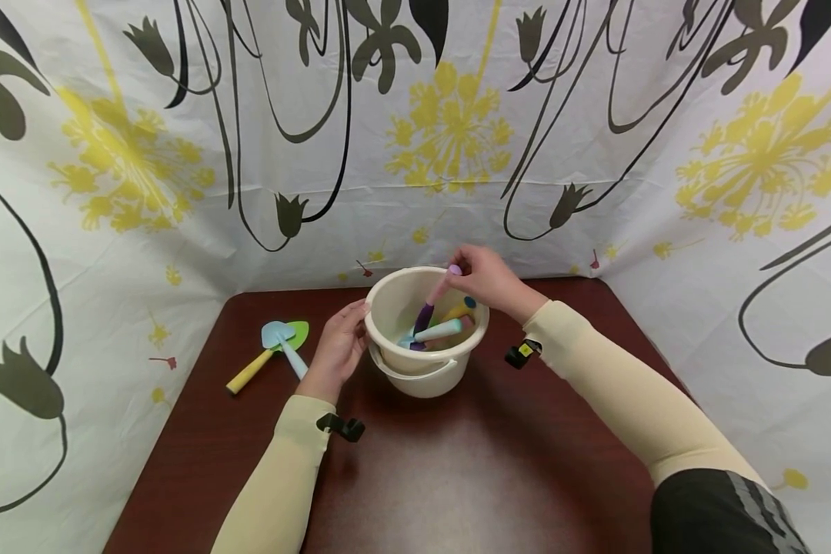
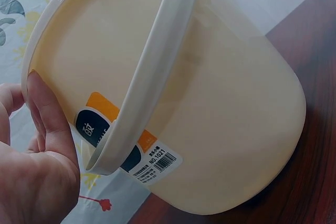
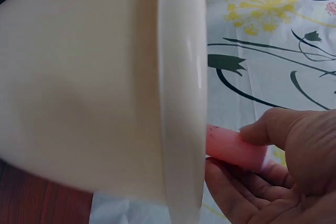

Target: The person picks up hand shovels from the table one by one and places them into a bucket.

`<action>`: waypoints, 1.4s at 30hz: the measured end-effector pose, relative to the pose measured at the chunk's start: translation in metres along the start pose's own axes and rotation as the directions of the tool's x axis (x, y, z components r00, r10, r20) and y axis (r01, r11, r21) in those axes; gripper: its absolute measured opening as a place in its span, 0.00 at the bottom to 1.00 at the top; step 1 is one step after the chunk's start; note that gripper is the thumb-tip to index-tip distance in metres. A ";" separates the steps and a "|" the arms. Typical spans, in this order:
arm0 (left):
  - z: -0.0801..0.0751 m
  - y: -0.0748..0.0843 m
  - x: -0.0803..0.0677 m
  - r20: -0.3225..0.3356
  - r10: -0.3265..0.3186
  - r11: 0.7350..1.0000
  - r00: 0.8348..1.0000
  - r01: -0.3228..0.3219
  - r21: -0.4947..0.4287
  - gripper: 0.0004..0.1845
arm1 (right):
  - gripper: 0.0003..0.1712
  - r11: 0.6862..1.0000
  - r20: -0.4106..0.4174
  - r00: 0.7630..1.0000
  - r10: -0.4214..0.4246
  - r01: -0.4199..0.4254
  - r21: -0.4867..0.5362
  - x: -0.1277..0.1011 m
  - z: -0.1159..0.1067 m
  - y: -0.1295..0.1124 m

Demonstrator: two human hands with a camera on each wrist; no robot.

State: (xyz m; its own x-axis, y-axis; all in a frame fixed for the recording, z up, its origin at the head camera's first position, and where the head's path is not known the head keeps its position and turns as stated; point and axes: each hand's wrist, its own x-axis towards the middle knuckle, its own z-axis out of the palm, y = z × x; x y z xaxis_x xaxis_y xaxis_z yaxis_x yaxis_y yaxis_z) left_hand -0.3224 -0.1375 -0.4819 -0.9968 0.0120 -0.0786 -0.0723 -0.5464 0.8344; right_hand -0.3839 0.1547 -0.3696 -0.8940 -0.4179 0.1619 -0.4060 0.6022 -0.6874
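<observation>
A white curtain [image 1: 595, 115] printed with yellow flowers and black stems walls in the dark red-brown table [image 1: 457, 477] on three sides. Near the table's far edge stands a cream plastic bucket [image 1: 425, 369], handle folded down, holding several toy tools. The left hand [image 1: 335, 350] rests against the bucket's left wall, fingers touching its rim. The right hand [image 1: 488, 281] pinches the pink end of a purple-and-pink toy tool [image 1: 432, 302] that slants down into the bucket. Toward the table's left edge lie a green-bladed toy shovel with a yellow handle [image 1: 266, 358] and a light blue one [image 1: 284, 342], crossing. The light bucket could tip or slide if the tool catches on the others while the left hand braces loosely.
</observation>
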 end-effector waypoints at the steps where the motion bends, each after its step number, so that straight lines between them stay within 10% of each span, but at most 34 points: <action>1: 0.000 0.000 0.000 -0.001 0.000 1.000 1.000 0.000 0.001 0.15 | 0.09 1.000 0.004 1.000 -0.006 0.006 -0.022 -0.001 -0.001 0.002; 15: 0.001 0.001 -0.001 -0.005 -0.007 1.000 1.000 0.007 -0.004 0.14 | 0.05 0.940 0.106 0.992 -0.075 0.106 -0.325 -0.017 0.000 -0.002; 42: 0.002 0.000 0.000 -0.003 -0.001 1.000 1.000 0.001 -0.015 0.14 | 0.07 0.836 0.208 0.956 -0.207 0.283 -0.470 -0.014 0.019 -0.007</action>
State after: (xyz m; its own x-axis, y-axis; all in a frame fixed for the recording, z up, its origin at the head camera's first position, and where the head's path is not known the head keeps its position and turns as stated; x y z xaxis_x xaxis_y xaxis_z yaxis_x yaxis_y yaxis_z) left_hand -0.3223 -0.1357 -0.4810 -0.9967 0.0098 -0.0809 -0.0725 -0.5589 0.8260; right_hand -0.3655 0.1434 -0.3808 -0.7312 -0.6655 0.1501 -0.6817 0.7048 -0.1963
